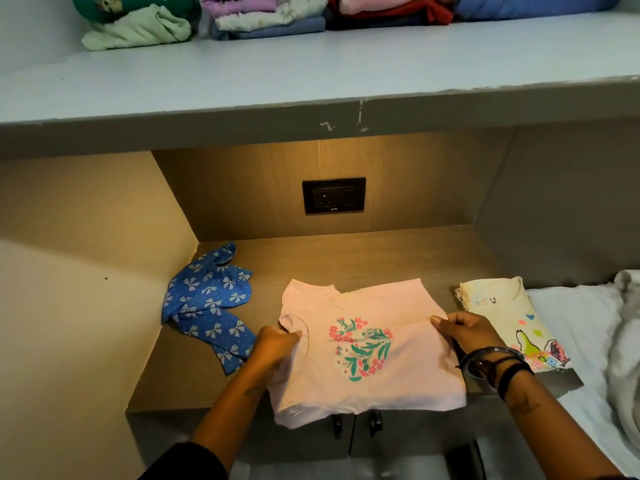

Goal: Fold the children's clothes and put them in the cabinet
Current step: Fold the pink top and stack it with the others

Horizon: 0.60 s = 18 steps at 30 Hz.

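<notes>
Pink shirt point(367, 348) with the flower print lies front-up on the wooden worktop point(346, 261), its near hem hanging just over the front edge. Our left hand point(277, 348) pinches the fabric at the left sleeve and side; our right hand point(467, 332) pinches the right side, fingers curled onto the cloth. The shirt's long axis runs left to right between our hands, neck toward the far side, so we judge that the next fold brings one side across the middle. Just left lies a crumpled blue bow-print garment point(211, 306), and just right a cream printed top point(509, 317) beside white bedding point(581, 323). Bare worktop stays open beyond the collar. Farther up, a grey shelf point(311, 71) carries folded clothes point(270, 15).
</notes>
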{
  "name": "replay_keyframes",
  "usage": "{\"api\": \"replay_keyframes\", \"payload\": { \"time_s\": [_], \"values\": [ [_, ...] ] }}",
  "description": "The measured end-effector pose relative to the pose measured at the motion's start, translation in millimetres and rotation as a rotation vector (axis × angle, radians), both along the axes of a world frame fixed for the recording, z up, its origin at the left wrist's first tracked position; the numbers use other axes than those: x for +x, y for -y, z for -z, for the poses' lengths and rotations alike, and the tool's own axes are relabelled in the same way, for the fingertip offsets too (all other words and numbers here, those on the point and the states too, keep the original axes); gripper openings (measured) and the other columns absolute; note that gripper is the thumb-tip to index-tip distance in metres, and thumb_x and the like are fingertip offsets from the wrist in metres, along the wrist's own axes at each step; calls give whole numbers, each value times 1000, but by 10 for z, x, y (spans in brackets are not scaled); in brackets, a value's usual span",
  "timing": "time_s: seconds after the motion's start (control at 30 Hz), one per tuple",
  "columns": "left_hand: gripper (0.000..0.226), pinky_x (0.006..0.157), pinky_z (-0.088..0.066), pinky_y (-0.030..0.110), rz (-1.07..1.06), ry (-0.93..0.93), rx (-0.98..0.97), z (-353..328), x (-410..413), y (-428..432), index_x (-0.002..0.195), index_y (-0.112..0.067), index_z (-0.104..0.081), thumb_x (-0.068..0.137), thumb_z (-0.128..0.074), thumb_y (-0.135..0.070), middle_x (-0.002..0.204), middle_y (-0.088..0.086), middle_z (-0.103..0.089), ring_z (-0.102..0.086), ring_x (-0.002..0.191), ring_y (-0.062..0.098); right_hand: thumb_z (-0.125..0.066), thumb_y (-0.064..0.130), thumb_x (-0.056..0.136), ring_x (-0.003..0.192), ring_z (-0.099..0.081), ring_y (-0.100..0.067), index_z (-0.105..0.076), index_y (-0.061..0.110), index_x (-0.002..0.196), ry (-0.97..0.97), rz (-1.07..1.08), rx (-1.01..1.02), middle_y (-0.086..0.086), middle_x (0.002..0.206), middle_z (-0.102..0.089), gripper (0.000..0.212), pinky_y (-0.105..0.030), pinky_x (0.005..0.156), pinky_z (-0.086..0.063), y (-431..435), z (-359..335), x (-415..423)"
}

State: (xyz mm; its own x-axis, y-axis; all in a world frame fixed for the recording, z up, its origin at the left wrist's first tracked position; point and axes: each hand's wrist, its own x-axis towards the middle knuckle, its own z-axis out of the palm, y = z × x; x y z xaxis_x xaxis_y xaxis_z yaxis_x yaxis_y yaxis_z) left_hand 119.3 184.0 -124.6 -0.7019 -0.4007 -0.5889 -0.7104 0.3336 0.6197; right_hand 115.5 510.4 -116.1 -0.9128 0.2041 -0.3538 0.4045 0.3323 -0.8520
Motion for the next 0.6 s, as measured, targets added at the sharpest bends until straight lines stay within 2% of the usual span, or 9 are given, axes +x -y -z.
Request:
{"api": "replay_keyframes", "payload": {
  "time_s": [0.07,0.13,0.17,0.23,0.33,0.4,0.47,0.53,0.6],
  "values": [
    [18,80,-48,37,-25,29,203,-102,31,106,92,-9,-57,92,-64,-26,91,11,-58,-57,87,27,-69,24,85,76,-55,-23,-66,9,77,-120,-14,-18,-6,78,-64,18,-28,65,-43,-23,-29,27],
    [7,75,-52,39,-45,-92,424,-209,34,175,90,-8,-60,91,-64,-13,93,14,-62,-62,81,27,-66,20,87,101,-53,-19,-68,7,84,-237,-37,20,0,109,-63,13,-29,87,-40,-61,-58,8],
    [5,73,-51,38,-63,-134,455,-253,33,221,89,-9,-60,89,-65,-10,93,14,-62,-61,81,27,-65,18,88,109,-49,-14,-69,5,85,-284,-55,31,5,120,-57,14,-30,95,-34,-86,-69,-11],
    [18,80,-49,40,-112,-202,438,-338,2,310,98,-13,-60,84,-71,-10,101,12,-62,-59,94,30,-63,17,89,109,-51,-9,-69,2,85,-355,-73,4,11,126,-54,16,-27,96,-34,-114,-120,-37],
    [33,84,-52,40,-10,-371,442,-578,-68,418,113,-16,-60,84,-68,-1,110,11,-63,-60,105,31,-66,18,87,91,-61,-16,-67,5,86,-434,-15,-60,-2,104,-69,13,-27,78,-47,-81,-288,-94],
    [36,83,-53,35,101,-448,423,-732,-138,492,114,-14,-63,85,-65,5,112,12,-64,-60,107,30,-70,19,83,72,-55,-19,-64,9,76,-501,47,-40,-6,78,-63,14,-31,65,-44,-58,-442,-200],
    [42,82,-54,26,218,-516,360,-874,-245,555,120,-7,-63,83,-65,10,114,11,-63,-61,105,26,-72,19,82,61,-48,-8,-59,15,68,-561,47,-23,-4,67,-55,20,-24,57,-42,-41,-618,-339],
    [44,74,-55,16,370,-555,166,-991,-405,586,122,-2,-62,81,-67,12,111,10,-64,-63,94,17,-71,18,83,52,-46,0,-59,17,67,-593,16,-17,-1,63,-54,20,-12,50,-38,-31,-782,-495],
    [33,75,-54,18,514,-568,-44,-1068,-590,596,113,-5,-68,82,-70,6,102,6,-67,-63,87,14,-70,19,84,54,-49,0,-61,17,72,-584,-13,13,2,65,-57,15,-8,48,-38,-21,-917,-659]
  ]
}}
